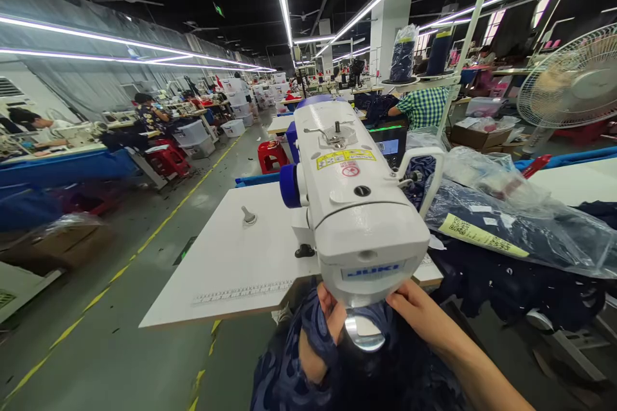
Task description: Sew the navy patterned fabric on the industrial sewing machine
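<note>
A white sewing machine (359,218) with blue lettering stands in front of me on a white table (231,237). Below its head lies dark navy patterned fabric (289,359), which hangs off the table toward me. My left hand (330,314) is closed on this fabric at the left of the machine head, with a fold of it draped over the wrist. To the right of the head, my right hand (414,308) pinches the fabric, its fingertips partly hidden by the machine. Between the hands a round shiny metal part (365,332) shows. The needle area is hidden under the head.
A plastic-wrapped navy bundle (511,225) with a yellow label lies on the right, above more dark fabric. A white fan (573,83) stands far right. A red stool (272,156) is behind the table. Several people work at machines nearby; one wears a checked shirt (424,108).
</note>
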The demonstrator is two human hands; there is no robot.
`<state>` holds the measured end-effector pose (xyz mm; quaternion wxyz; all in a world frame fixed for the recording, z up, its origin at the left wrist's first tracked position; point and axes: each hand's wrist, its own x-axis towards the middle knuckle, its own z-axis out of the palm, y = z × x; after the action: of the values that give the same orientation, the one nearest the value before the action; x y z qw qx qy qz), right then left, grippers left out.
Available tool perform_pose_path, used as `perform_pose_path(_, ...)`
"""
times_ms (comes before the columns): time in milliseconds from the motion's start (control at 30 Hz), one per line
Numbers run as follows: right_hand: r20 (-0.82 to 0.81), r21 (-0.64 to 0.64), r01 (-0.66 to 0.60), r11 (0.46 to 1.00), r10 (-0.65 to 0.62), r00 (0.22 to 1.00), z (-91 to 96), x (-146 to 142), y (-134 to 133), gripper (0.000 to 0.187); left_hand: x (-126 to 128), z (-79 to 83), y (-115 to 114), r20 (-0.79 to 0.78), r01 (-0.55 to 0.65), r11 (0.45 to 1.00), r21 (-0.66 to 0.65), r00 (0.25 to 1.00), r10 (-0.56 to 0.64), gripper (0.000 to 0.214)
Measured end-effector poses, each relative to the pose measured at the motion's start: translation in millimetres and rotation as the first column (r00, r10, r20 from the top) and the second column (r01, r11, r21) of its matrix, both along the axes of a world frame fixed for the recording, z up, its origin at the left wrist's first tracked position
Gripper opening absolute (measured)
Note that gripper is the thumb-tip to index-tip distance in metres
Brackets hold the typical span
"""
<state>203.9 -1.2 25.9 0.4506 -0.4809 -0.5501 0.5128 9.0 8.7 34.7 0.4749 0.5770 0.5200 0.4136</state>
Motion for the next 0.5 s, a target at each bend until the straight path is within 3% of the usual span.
perform_pose_path(200, -0.006, 0.013, 0.01, 1.0, -0.01, 1.0, -10.9, 1, 1, 0.007, 1, 10.0, -1, 0.005, 0.019, 0.999, -0.03, 1.0, -0.019, 0.033)
perform_pose_path(367, 0.038, 0.029, 0.02, 0.999, -0.021, 0.999, -16.3, 2, 1, 0.008, 6, 22.6, -2, -0.021, -0.053, 0.984, -0.168, 0.999, 0.05, 0.028)
perform_pose_path(500, 0.079, 0.03, 0.048, 0.998, -0.05, 0.996, -17.6, 4, 1, 0.008, 7, 19.5, -1, -0.013, -0.071, 0.985, -0.158, 0.998, 0.069, 0.029)
